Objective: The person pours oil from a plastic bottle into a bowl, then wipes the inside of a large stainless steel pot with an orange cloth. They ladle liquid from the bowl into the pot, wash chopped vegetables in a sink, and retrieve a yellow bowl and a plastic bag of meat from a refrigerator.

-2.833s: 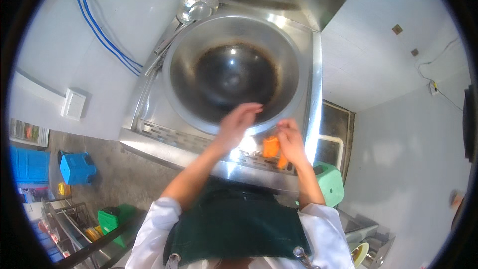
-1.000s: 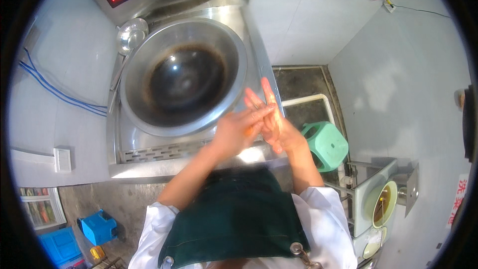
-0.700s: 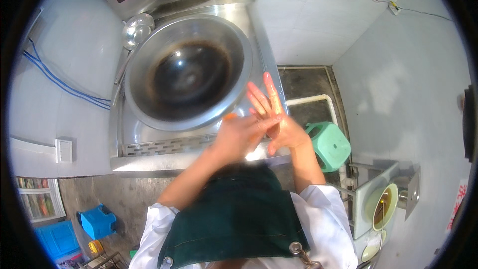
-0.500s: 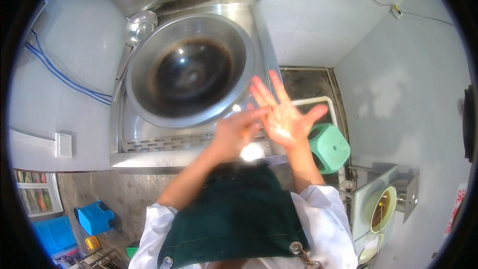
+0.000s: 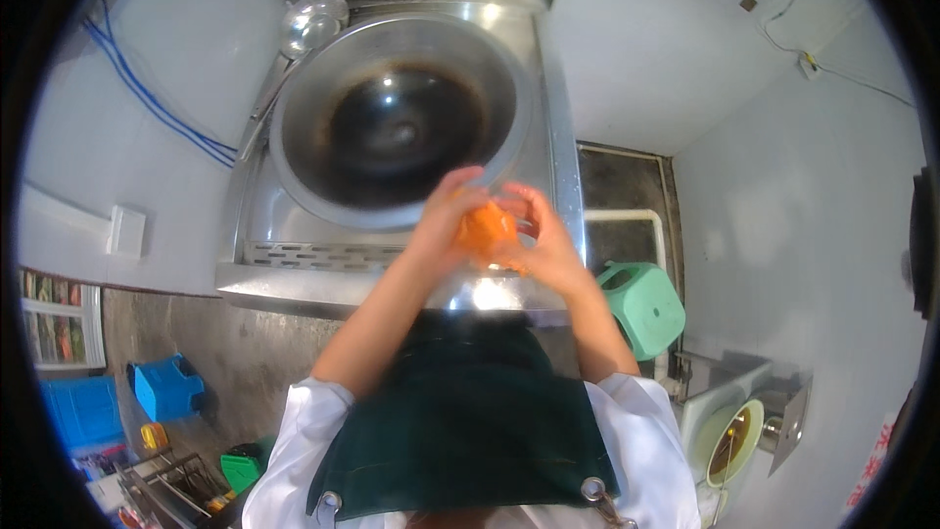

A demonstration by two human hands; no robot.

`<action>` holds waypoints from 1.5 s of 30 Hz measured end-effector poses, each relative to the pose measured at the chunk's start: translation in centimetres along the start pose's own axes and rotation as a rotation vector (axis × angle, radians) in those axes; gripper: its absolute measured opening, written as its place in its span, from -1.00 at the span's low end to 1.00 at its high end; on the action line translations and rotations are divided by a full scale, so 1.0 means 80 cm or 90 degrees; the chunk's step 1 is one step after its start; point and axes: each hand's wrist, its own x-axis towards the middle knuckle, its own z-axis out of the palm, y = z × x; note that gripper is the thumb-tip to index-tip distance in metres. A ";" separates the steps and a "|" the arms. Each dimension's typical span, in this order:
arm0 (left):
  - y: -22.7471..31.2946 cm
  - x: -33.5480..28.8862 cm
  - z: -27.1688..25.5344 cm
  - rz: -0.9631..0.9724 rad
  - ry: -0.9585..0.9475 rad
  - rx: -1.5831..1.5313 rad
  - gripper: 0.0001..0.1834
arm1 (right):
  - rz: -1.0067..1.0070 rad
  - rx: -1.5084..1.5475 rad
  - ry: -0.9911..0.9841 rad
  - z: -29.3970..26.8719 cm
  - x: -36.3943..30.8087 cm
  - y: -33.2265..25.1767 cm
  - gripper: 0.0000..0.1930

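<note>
In front of the wok's near rim, my left hand (image 5: 443, 222) and my right hand (image 5: 550, 250) come together around a crumpled orange cloth (image 5: 487, 226). Its exact kind is blurred. The left fingers wrap over its left side, while the right fingers curl against its right side. Just beyond them sits a large wide metal wok (image 5: 299, 152), dark in the bottom and set in a steel stove top (image 5: 264, 225). A metal ladle (image 5: 315, 24) rests at the wok's far left, its handle running down along the rim.
A slotted drain strip (image 5: 323, 256) runs along the stove's front. To the right stand a green plastic stool (image 5: 654, 312), a pale pipe (image 5: 627, 215) and a basin (image 5: 718, 443) with brownish contents. Blue stools (image 5: 168, 395) and a green container (image 5: 240, 471) are on the lower left.
My right hand, spread palm up before, has curled in around the orange cloth. My left hand has moved up to it, and more orange shows. The view has shifted slightly.
</note>
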 end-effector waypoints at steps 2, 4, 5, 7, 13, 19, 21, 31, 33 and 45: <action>0.006 0.003 -0.008 -0.028 -0.049 -0.010 -0.47 | -0.007 -0.390 0.044 0.009 -0.004 0.012 -0.49; 0.008 0.007 -0.017 -0.011 -0.111 0.061 -0.42 | -0.036 -0.265 0.101 0.009 0.001 0.025 -0.62; 0.011 0.009 -0.022 0.018 -0.113 0.182 -0.43 | -0.032 -0.203 0.127 0.005 0.002 0.031 -0.68; 0.015 0.011 -0.030 0.062 -0.139 0.434 -0.43 | 0.016 -0.106 0.099 -0.007 0.009 0.041 -0.73; 0.044 0.003 -0.040 0.286 -0.105 0.836 -0.60 | 0.039 -0.162 0.070 -0.051 0.036 0.024 -0.83; 0.134 0.012 -0.063 0.490 0.034 0.930 -0.56 | -0.078 -0.295 0.047 -0.036 0.104 -0.020 -0.84; 0.151 0.012 -0.076 0.557 0.070 0.969 -0.58 | -0.226 -0.306 0.030 -0.022 0.130 -0.022 -0.82; 0.083 -0.063 -0.193 0.302 -0.150 0.984 -0.51 | 0.062 -0.578 -0.457 0.017 0.246 0.059 -0.47; 0.083 -0.084 -0.226 0.278 0.015 0.934 -0.50 | 0.254 -0.511 -0.521 0.056 0.277 0.105 -0.37; 0.125 -0.009 -0.340 0.388 0.608 0.863 -0.46 | 0.118 -0.288 -0.548 0.291 0.332 0.268 -0.22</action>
